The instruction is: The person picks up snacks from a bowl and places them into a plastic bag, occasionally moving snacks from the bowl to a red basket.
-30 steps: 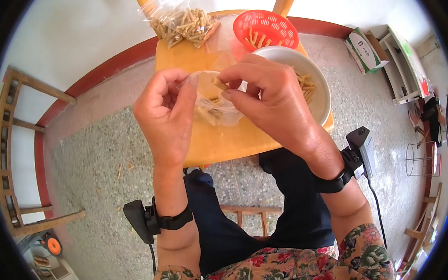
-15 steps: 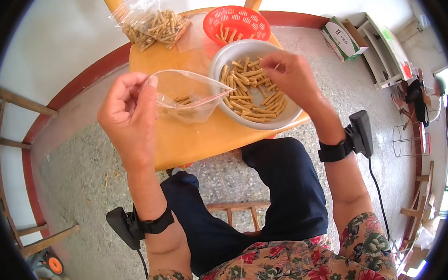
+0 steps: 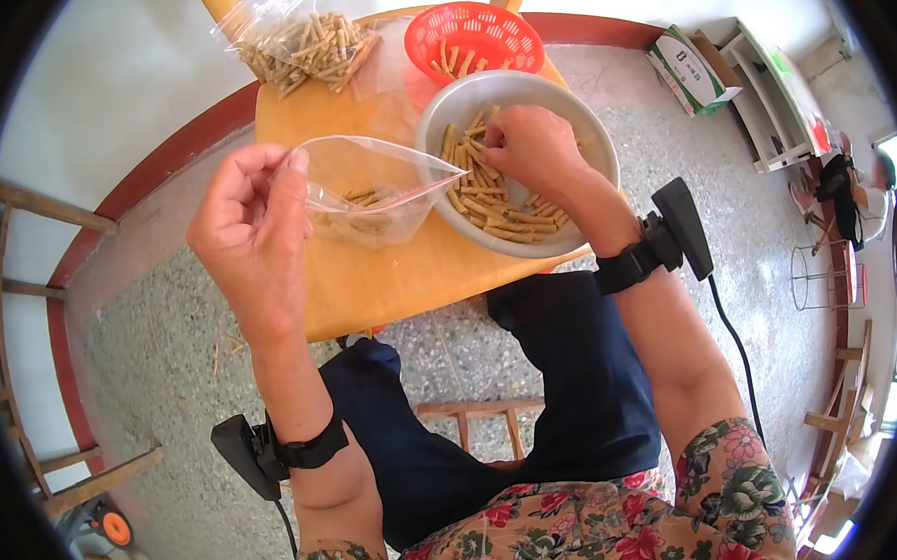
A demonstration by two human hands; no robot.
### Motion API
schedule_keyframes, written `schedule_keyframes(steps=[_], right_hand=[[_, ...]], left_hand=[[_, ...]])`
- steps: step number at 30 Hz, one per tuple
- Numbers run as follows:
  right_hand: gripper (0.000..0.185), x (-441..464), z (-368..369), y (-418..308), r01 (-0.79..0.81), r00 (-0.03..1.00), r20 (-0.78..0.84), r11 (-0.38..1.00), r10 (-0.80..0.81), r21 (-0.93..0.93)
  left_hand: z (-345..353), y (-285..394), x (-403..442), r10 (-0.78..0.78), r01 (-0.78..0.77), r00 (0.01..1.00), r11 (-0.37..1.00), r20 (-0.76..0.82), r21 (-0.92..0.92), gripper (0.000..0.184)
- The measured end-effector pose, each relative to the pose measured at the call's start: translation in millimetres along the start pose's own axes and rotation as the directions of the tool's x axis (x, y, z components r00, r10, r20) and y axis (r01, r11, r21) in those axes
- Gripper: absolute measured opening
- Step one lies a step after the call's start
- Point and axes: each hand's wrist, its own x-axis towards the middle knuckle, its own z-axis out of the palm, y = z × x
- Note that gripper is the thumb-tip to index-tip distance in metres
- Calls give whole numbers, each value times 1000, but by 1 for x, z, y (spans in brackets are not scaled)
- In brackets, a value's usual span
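L hand (image 3: 254,216) w/ bag (image 3: 401,225), mouth L-R, tip prob. over bowl (image 3: 608,158)

Bare-handed, a person wears a tan short-sleeved shirt (image 3: 580,534) printed with red and pink blossoms and dark green blooms, with dark navy trousers (image 3: 588,374). A black strap circles each forearm, left (image 3: 313,449) and right (image 3: 628,269), each bearing a boxy, angular black device (image 3: 682,225) trailing a thin black cable (image 3: 737,345).
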Motion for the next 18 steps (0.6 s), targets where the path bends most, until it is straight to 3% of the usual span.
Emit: schedule_keyframes(steps=[6,7,8,9,11,12,14,18], right_hand=[[9,-12,4,19,191,967,-198,972,-162,138],[11,-20,-4,16,113,993,-86,878,-82,466],[13,-26,-11,12,-6,998,48,683,-42,730],[13,-30,-16,10,1,998,43,682,-48,731],[13,-39,-22,6,-20,989,68,334,-131,942],[13,-41,-24,4,-15,989,64,335,-136,942],[17,-47,-27,1,-122,968,145,124,-203,985],[19,-54,-28,-5,-162,948,166,38,-272,986]], left_hand=[[0,0,-1,-1,1,1000,1000,1,6,5],[-1,0,-1,-1,1,1000,1000,3,16,5],[-1,-1,-1,3,-3,1000,1000,0,20,5],[0,-3,-1,9,-9,1000,1000,-2,19,4],[1,-3,-1,21,-21,1000,1000,-8,16,4],[1,-2,-1,22,-22,1000,999,-2,25,5],[1,-2,-1,25,-25,1000,999,2,35,5],[1,-4,-1,37,-37,999,999,8,28,4]])
